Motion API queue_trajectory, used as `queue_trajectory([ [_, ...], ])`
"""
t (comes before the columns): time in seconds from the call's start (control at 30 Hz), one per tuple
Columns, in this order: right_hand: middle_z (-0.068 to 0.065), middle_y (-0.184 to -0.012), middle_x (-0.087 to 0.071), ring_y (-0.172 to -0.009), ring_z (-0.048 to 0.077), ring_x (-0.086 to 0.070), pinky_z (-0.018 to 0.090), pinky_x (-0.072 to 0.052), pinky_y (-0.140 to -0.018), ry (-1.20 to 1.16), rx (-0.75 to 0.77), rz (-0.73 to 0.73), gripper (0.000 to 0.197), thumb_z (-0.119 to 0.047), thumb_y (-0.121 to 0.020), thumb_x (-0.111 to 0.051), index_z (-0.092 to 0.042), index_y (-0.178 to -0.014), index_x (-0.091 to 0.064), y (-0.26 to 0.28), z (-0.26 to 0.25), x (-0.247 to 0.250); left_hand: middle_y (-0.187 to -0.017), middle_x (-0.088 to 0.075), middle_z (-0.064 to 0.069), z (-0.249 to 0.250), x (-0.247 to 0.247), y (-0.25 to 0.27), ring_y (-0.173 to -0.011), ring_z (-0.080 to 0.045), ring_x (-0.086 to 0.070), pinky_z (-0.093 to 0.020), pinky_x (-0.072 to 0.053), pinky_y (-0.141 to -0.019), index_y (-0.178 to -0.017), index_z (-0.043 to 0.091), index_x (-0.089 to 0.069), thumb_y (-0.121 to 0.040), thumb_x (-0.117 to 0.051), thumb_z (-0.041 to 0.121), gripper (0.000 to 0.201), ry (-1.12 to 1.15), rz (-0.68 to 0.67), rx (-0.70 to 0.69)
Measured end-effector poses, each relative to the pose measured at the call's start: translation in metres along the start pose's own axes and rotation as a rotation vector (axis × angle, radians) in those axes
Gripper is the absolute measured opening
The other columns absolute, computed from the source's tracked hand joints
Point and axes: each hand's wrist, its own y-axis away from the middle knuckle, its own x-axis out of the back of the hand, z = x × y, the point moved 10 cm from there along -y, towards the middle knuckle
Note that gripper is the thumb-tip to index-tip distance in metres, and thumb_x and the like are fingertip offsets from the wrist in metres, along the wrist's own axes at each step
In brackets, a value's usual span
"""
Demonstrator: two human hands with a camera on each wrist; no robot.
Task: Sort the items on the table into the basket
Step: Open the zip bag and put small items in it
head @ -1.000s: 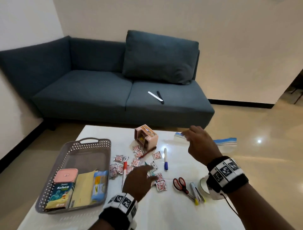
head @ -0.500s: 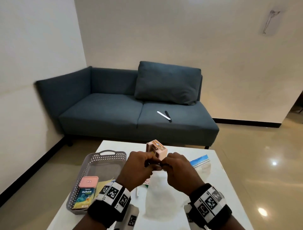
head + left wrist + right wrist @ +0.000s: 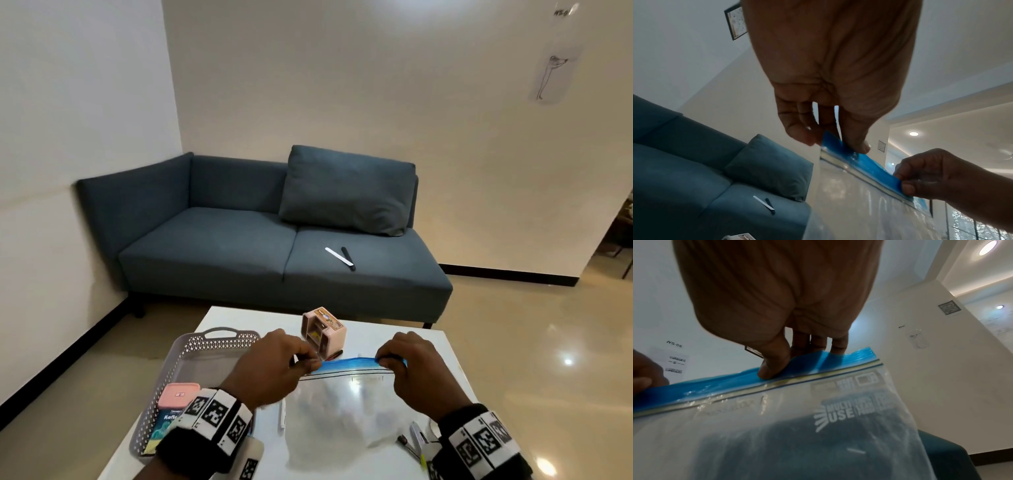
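I hold a clear zip bag (image 3: 342, 407) with a blue seal strip (image 3: 349, 364) up over the white table (image 3: 442, 356). My left hand (image 3: 301, 359) pinches the strip's left end (image 3: 835, 144). My right hand (image 3: 390, 359) pinches the right end (image 3: 777, 369). The bag (image 3: 777, 434) hangs below both hands and hides the small items on the table. A grey basket (image 3: 205, 346) stands at the left, with a pink-lidded box (image 3: 178, 395) and other packets inside.
A pink toy box (image 3: 323, 330) stands on the table behind the bag. A white marker (image 3: 283, 413) and clips (image 3: 416, 437) show near the bag's lower edges. A blue sofa (image 3: 239, 253) with two sticks (image 3: 340, 257) on it stands beyond the table.
One second ago my hands reached over the table's items and toward the bag. They have since lifted the bag, met at its strip and moved apart along it. My head has tilted up.
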Motion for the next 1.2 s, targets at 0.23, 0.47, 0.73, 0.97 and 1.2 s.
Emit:
queue_trajectory([
  [0.23,-0.021,-0.105,-0.055,-0.098,0.004,-0.041,0.019,-0.036,-0.089,0.001,0.002,0.063,0.021,-0.032,-0.084,-0.072,-0.036,-0.104,-0.066,0.007,-0.014,0.004,-0.09,-0.075,0.015,0.012,-0.008,-0.008,-0.061,0.004,-0.059,-0.008,-0.043,-0.056,-0.096,0.031,-0.078,-0.083,-0.071,0.04,0.017,0.086,-0.072,-0.012],
  [0.47,-0.021,-0.095,-0.057,-0.089,0.0,-0.042,0.019,-0.037,-0.08,-0.006,0.228,0.064,0.028,-0.04,-0.073,-0.075,-0.037,-0.094,-0.057,0.016,-0.073,-0.016,-0.078,-0.074,0.016,0.019,-0.009,-0.018,-0.07,0.004,-0.066,-0.012,-0.053,-0.064,-0.09,0.027,-0.08,-0.077,-0.079,0.038,0.018,0.306,-0.037,-0.012],
  [0.73,-0.023,-0.092,-0.058,-0.083,0.005,-0.057,0.023,-0.053,-0.073,0.055,0.22,0.146,0.056,-0.044,-0.051,-0.086,-0.039,-0.092,-0.049,0.015,-0.079,-0.011,-0.078,-0.075,0.012,0.018,-0.012,-0.024,-0.074,-0.005,-0.071,-0.02,-0.058,-0.073,-0.086,0.024,-0.08,-0.07,-0.084,0.035,0.02,0.435,-0.063,0.007],
  [0.97,-0.016,-0.084,-0.062,-0.077,0.009,-0.058,0.027,-0.054,-0.068,0.037,0.212,0.244,0.049,-0.039,-0.052,-0.089,-0.035,-0.083,-0.052,0.019,-0.069,-0.008,-0.072,-0.074,0.012,0.017,-0.014,-0.03,-0.072,-0.004,-0.071,-0.015,-0.055,-0.068,-0.074,0.03,-0.077,-0.071,-0.084,0.029,0.008,0.452,-0.078,0.049],
  [1.2,-0.02,-0.086,-0.061,-0.074,0.004,-0.05,0.019,-0.045,-0.071,-0.021,0.108,0.134,0.041,-0.046,-0.063,-0.076,-0.036,-0.091,-0.048,0.011,-0.06,-0.022,-0.085,-0.07,0.011,0.018,-0.034,-0.034,-0.087,-0.012,-0.069,-0.019,-0.056,-0.083,-0.094,0.017,-0.076,-0.088,-0.07,0.019,0.009,0.359,-0.156,0.048],
])
